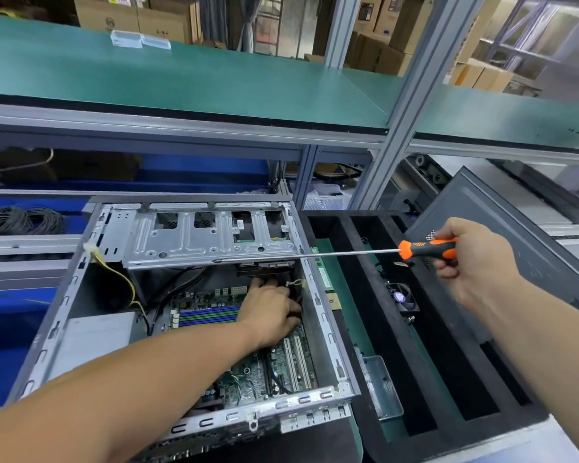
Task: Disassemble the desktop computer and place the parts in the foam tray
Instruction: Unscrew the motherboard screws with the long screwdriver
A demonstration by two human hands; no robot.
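Observation:
An open desktop case lies on the bench with its green motherboard exposed and a silver drive cage across its far end. My left hand reaches down inside the case by the right wall, fingers curled among black cables under the cage; what they hold is hidden. My right hand grips the orange-and-black handle of a long screwdriver, whose shaft points left over the black foam tray toward the cage. A memory stick and a small fan lie in the tray.
A grey side panel leans at the tray's far right. A clear plastic box sits at the tray's left edge. A grey power supply fills the case's left side. A green shelf overhangs behind. Coiled cables lie far left.

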